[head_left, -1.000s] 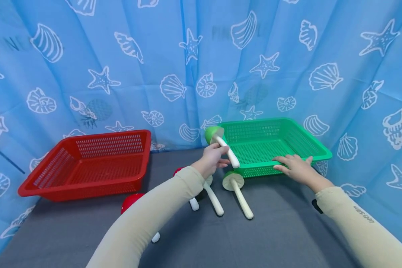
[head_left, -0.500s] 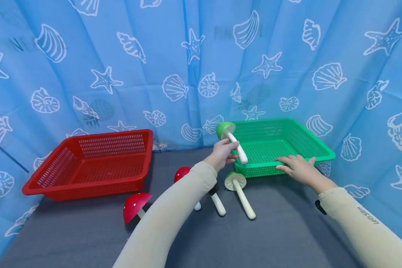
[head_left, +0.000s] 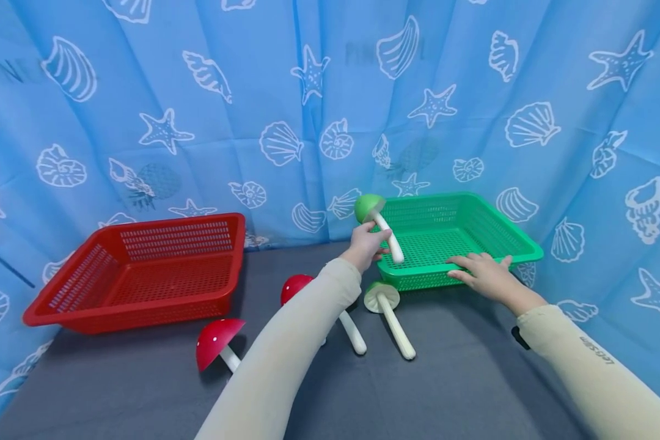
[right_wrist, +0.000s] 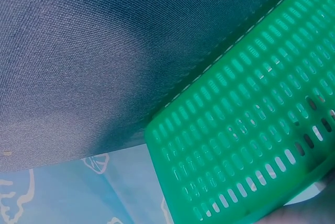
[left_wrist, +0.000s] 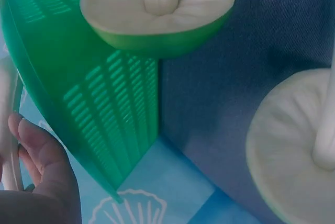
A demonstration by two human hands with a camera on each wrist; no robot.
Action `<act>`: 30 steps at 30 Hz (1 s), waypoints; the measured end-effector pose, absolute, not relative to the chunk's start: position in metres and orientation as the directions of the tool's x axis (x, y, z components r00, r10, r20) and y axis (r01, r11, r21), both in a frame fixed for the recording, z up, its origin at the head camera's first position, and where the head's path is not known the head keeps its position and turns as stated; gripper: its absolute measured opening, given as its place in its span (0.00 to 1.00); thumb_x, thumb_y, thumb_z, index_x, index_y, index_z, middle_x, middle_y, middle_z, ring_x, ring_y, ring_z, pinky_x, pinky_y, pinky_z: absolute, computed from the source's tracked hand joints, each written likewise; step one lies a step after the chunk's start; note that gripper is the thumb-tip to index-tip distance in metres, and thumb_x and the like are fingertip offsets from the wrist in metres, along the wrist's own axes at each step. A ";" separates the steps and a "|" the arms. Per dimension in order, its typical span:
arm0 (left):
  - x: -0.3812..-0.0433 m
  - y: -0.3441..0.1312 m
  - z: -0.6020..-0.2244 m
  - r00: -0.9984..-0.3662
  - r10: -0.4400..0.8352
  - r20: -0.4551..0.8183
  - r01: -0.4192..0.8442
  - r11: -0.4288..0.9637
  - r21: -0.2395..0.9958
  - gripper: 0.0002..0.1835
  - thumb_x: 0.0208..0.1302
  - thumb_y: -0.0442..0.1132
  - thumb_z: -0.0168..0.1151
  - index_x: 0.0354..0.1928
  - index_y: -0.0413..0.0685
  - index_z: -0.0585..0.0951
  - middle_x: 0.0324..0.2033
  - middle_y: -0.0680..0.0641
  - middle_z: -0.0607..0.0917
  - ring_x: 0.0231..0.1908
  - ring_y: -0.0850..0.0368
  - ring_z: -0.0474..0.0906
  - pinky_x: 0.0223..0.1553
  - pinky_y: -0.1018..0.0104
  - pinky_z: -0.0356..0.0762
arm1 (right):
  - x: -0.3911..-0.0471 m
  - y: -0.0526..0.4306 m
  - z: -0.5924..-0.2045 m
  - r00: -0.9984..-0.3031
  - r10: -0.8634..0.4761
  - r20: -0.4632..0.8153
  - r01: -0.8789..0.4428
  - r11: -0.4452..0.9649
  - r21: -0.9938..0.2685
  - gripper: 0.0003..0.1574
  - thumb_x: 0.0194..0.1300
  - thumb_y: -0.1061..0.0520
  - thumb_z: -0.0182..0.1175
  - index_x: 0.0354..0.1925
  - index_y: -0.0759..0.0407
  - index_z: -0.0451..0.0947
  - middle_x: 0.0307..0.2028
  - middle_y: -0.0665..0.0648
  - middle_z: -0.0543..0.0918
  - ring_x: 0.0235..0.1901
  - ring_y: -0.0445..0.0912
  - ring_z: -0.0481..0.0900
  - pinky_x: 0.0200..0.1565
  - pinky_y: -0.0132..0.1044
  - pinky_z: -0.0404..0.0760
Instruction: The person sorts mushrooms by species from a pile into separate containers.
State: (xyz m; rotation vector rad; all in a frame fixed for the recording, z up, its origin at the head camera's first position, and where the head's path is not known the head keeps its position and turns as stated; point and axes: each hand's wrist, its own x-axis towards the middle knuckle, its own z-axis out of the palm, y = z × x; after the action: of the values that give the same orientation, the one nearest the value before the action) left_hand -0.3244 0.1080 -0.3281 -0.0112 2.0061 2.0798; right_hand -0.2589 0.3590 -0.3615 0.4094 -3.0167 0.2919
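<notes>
My left hand (head_left: pixel 365 244) holds a toy mushroom with a green cap (head_left: pixel 368 208) by its white stem, over the left end of the green basket (head_left: pixel 423 281). In the left wrist view, part of that stem (left_wrist: pixel 7 130) shows beside the left hand (left_wrist: pixel 44 166). My right hand (head_left: pixel 486 278) rests on the basket's front rim, fingers stretched over the edge. Another green-capped mushroom (head_left: pixel 397 327) lies on the table just in front of the basket. Left of it is a mushroom stem (head_left: pixel 353 333), its cap hidden behind my left sleeve.
Two red-capped mushrooms with white dots lie farther left, the nearer one (head_left: pixel 216 343) and another (head_left: pixel 294 288) partly behind my left sleeve. A red basket (head_left: pixel 154 315) stands at the back left. A blue shell-print curtain (head_left: pixel 225 153) hangs behind the grey table (head_left: pixel 418 403).
My left hand has carried the green-capped mushroom a little to the right, to the green basket's left end. The right hand has stayed on the rim.
</notes>
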 end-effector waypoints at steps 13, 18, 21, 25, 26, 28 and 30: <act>-0.325 0.117 -0.320 -0.965 0.218 -0.148 -0.126 0.110 0.986 0.28 0.72 0.34 0.55 0.72 0.46 0.64 0.69 0.43 0.66 0.45 0.44 0.81 0.46 0.54 0.78 | -0.259 0.359 -0.361 -0.962 -0.254 0.102 -0.269 0.948 -0.171 0.30 0.72 0.43 0.53 0.62 0.61 0.72 0.55 0.75 0.73 0.57 0.75 0.63 0.47 0.86 0.39; -0.322 0.112 -0.317 -0.954 0.257 -0.154 -0.138 0.078 0.987 0.25 0.74 0.34 0.51 0.71 0.43 0.64 0.66 0.39 0.69 0.55 0.42 0.77 0.56 0.51 0.74 | -0.260 0.359 -0.360 -0.962 -0.252 0.103 -0.266 0.950 -0.165 0.30 0.72 0.42 0.53 0.62 0.61 0.72 0.55 0.74 0.73 0.56 0.75 0.64 0.47 0.86 0.39; -0.319 0.106 -0.318 -0.954 0.257 -0.155 -0.139 0.081 0.987 0.24 0.74 0.35 0.50 0.70 0.45 0.67 0.65 0.41 0.71 0.55 0.43 0.76 0.55 0.50 0.74 | -0.259 0.358 -0.359 -0.963 -0.251 0.101 -0.265 0.950 -0.168 0.30 0.72 0.43 0.53 0.62 0.61 0.72 0.55 0.75 0.73 0.56 0.76 0.64 0.47 0.86 0.39; -0.311 0.093 -0.321 -0.955 0.254 -0.156 -0.133 0.103 0.986 0.23 0.74 0.37 0.51 0.69 0.46 0.68 0.64 0.42 0.72 0.53 0.44 0.78 0.53 0.51 0.75 | -0.258 0.358 -0.359 -0.963 -0.252 0.093 -0.265 0.949 -0.172 0.30 0.72 0.43 0.53 0.61 0.62 0.73 0.54 0.75 0.73 0.55 0.76 0.64 0.46 0.86 0.39; -0.307 0.089 -0.322 -0.954 0.257 -0.154 -0.130 0.108 0.986 0.23 0.74 0.37 0.51 0.69 0.46 0.68 0.64 0.42 0.71 0.53 0.44 0.78 0.52 0.52 0.76 | -0.258 0.358 -0.359 -0.964 -0.252 0.091 -0.264 0.949 -0.171 0.30 0.72 0.43 0.54 0.61 0.62 0.73 0.54 0.75 0.73 0.55 0.75 0.65 0.46 0.86 0.39; -0.300 0.080 -0.323 -0.953 0.264 -0.145 -0.120 0.110 0.987 0.23 0.74 0.37 0.50 0.69 0.46 0.68 0.63 0.41 0.73 0.52 0.45 0.79 0.51 0.54 0.77 | -0.257 0.357 -0.359 -0.964 -0.250 0.092 -0.263 0.950 -0.169 0.29 0.71 0.44 0.54 0.60 0.62 0.73 0.53 0.75 0.74 0.55 0.75 0.65 0.46 0.86 0.39; -0.293 0.072 -0.323 -0.952 0.275 -0.136 -0.111 0.103 0.988 0.23 0.74 0.37 0.50 0.69 0.44 0.68 0.62 0.40 0.73 0.51 0.44 0.79 0.50 0.54 0.77 | -0.256 0.357 -0.358 -0.964 -0.248 0.096 -0.262 0.951 -0.165 0.28 0.71 0.45 0.55 0.60 0.62 0.73 0.53 0.75 0.74 0.55 0.76 0.65 0.46 0.86 0.39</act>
State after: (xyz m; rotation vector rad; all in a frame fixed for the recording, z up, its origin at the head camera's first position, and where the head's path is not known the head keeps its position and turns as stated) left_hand -0.2933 0.0721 -0.3231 0.1617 2.0987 1.9230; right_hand -0.2563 0.3569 -0.3582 0.3966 -3.0294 0.2713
